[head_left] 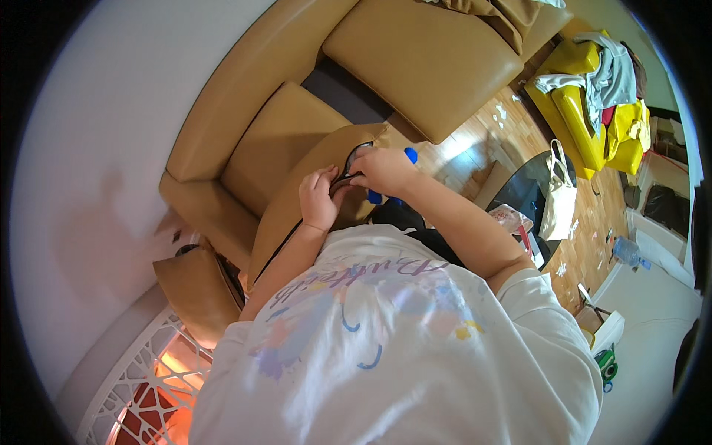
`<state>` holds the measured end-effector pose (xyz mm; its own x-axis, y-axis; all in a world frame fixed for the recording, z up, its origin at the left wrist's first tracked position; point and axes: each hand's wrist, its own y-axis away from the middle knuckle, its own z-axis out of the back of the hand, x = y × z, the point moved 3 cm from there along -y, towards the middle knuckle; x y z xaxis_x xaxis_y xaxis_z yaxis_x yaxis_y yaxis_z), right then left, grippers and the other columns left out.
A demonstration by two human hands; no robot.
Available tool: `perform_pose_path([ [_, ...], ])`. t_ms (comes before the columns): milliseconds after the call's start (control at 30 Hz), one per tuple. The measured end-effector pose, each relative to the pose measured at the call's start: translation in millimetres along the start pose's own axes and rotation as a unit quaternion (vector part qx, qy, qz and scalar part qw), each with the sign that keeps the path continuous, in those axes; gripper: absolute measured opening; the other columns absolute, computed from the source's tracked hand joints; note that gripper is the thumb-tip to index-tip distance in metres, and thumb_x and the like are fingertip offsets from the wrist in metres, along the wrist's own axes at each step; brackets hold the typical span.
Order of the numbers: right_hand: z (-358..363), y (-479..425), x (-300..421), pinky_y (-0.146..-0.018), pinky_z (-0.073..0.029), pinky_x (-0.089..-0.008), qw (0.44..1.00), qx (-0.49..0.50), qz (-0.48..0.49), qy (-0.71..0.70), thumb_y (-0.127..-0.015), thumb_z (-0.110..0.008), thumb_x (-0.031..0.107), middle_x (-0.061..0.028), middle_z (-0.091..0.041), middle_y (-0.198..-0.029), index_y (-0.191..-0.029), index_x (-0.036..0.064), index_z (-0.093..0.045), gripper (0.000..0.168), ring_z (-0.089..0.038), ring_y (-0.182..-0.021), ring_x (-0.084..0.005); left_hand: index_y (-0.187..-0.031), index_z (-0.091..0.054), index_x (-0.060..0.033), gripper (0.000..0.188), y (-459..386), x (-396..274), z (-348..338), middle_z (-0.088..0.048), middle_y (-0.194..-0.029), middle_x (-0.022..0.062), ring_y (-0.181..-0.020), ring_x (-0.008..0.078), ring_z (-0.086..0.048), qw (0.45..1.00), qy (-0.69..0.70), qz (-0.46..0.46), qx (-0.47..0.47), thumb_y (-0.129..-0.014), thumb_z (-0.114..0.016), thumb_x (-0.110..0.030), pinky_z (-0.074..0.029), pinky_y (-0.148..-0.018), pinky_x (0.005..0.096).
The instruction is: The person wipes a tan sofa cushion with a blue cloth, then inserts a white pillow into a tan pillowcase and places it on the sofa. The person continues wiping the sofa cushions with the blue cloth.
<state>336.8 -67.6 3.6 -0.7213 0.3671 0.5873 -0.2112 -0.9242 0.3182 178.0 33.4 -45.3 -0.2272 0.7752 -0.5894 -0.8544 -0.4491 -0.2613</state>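
Observation:
A tan leather-like cushion leans in front of me, with a dark zipper along its edge. Near its upper corner the cover gapes, and pale filling or lining shows inside. My left hand pinches the edge of this opening from the left. Close by on the right, my right hand has its fingers curled on the other part of the opening, partly inside it. The right fingertips are partly hidden, so what exactly they pinch is unclear.
Behind the cushion stands a tan sofa with a dark gap between its seats. Another tan cushion is at left, above a white lattice panel. A dark round table bears a white tote bag. Clothes lie on a yellow armchair.

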Motion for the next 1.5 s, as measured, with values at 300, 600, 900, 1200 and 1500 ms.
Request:
perform_pose_path([
  [300,-29.5,-6.4,6.2,-0.083,-0.056,-0.039,0.967,0.207,-0.097,0.111,-0.088,-0.064,0.025,-0.0086,-0.071,-0.11,-0.102,0.009,-0.075,0.024,-0.069,-0.101,-0.0278,-0.098,-0.07,-0.0031,0.031,0.6,-12.1,3.9,-0.069,-0.106,0.0111,-0.096,0.0333,-0.064,0.999,-0.001,0.004,0.041,-0.07,-0.081,-0.012,-0.05,-0.084,0.0418],
  [600,-25.9,1.2,-2.7,-0.075,-0.056,-0.042,0.977,-0.004,-0.153,-0.145,-0.085,-0.068,0.037,-0.0137,-0.072,-0.098,-0.096,0.016,-0.076,0.025,-0.069,-0.09,-0.0323,-0.088,-0.07,-0.0037,0.021,-5.1,-4.2,6.8,-0.069,-0.091,0.0102,-0.087,0.0325,-0.063,1.0,0.006,0.0,0.011,-0.07,-0.08,-0.008,-0.051,-0.077,0.0418],
  [900,-46.2,9.0,13.8,-0.067,-0.055,-0.0414,0.967,-0.199,-0.139,-0.075,-0.086,-0.068,0.031,-0.0074,-0.067,-0.098,-0.083,0.011,-0.072,0.021,-0.068,-0.08,-0.0292,-0.083,-0.068,-0.0031,0.016,-9.2,-9.2,7.9,-0.069,-0.088,0.0092,-0.084,0.0321,-0.063,1.0,0.015,-0.015,0.001,-0.071,-0.078,-0.006,-0.05,-0.074,0.0415],
  [1200,-1.3,22.6,-2.5,-0.066,-0.053,-0.0353,0.872,-0.485,-0.056,-0.048,-0.078,-0.076,0.016,-0.0036,-0.065,-0.097,-0.079,0.009,-0.071,0.009,-0.065,-0.082,-0.024,-0.082,-0.067,-0.0055,0.016,0.0,-1.3,23.4,-0.069,-0.088,0.0073,-0.085,0.03,-0.063,0.998,0.046,-0.003,-0.031,-0.072,-0.08,-0.008,-0.05,-0.075,0.0397],
  [1500,2.9,8.7,-33.6,-0.087,-0.052,-0.038,0.886,-0.368,-0.17,-0.226,-0.081,-0.079,0.029,-0.0139,-0.053,-0.129,-0.127,0.007,-0.054,0.057,-0.062,-0.106,-0.0306,-0.092,-0.07,-0.0025,0.014,8.2,14.2,21.6,-0.069,-0.103,0.0126,-0.097,0.0321,-0.065,0.995,0.085,0.048,-0.013,-0.083,-0.076,-0.012,-0.051,-0.086,0.0403],
])
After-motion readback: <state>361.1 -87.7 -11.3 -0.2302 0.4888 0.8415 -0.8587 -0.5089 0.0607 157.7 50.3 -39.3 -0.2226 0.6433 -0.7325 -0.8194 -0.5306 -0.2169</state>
